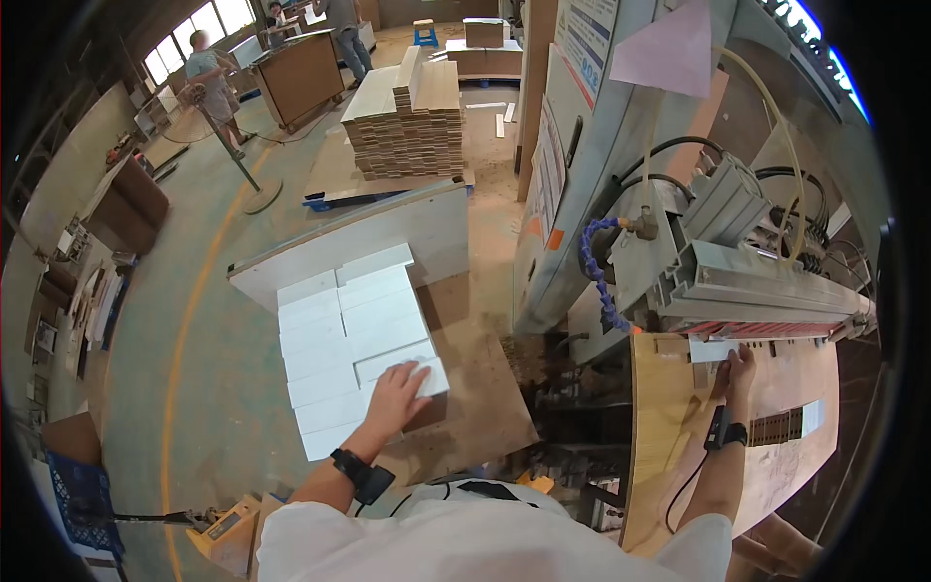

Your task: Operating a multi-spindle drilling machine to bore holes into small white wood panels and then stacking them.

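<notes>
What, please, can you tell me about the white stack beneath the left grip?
The white stack shows flat, rectangular, smooth-looking boards in two side-by-side columns, with uneven ends and small steps between tops. It lies before a standing panel; contact there is unclear. The left grip rests palm-down on its near right part.

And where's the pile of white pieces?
The white pile is left of centre in the head view, with the left hand on its near right part and an upright panel just beyond.
</notes>
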A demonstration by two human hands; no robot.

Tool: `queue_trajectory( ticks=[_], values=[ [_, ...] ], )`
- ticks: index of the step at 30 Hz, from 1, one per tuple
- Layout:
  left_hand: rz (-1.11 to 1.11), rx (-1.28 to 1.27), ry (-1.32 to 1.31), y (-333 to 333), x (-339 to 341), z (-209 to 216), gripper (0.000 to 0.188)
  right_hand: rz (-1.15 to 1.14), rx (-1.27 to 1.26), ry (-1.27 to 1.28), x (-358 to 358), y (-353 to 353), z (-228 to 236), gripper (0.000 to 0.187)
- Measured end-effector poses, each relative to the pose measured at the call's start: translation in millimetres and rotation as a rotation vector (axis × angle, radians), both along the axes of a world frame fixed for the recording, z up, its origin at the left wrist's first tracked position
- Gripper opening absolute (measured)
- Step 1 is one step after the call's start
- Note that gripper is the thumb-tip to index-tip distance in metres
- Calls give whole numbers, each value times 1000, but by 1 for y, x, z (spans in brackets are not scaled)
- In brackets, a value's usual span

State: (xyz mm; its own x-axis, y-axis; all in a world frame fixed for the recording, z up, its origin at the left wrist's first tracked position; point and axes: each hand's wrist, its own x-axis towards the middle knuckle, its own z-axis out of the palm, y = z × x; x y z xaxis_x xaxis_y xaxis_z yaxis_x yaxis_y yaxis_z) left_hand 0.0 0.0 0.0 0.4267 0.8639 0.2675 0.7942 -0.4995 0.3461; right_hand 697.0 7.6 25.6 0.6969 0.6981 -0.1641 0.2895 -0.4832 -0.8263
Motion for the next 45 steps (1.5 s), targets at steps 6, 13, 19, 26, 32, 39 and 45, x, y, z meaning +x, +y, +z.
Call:
queue_trajectory(
  ticks=[6,13,19,26,32,39,45],
  values=[
    [112,22,144,48,-10,-33,51,-230,629,-236,-28,-33,-19,40],
    [118,-66,170,44,-26,-37,54,-394,652,67,-113,-78,10,31],
    [135,-29,146,44,-20,-43,53,-449,637,59,-121,-91,12,24],
    [33,52,-138,36,36,-12,48,-559,754,422,-130,-91,24,25],
    [-271,-79,-376,11,121,14,44,-447,665,233,-137,-110,57,26],
    [-713,-53,-523,-20,267,72,33,-685,408,-758,-63,-157,153,46],
    [-1035,-80,-448,-46,389,56,27,-564,256,-617,10,-182,116,60]
  ],
)
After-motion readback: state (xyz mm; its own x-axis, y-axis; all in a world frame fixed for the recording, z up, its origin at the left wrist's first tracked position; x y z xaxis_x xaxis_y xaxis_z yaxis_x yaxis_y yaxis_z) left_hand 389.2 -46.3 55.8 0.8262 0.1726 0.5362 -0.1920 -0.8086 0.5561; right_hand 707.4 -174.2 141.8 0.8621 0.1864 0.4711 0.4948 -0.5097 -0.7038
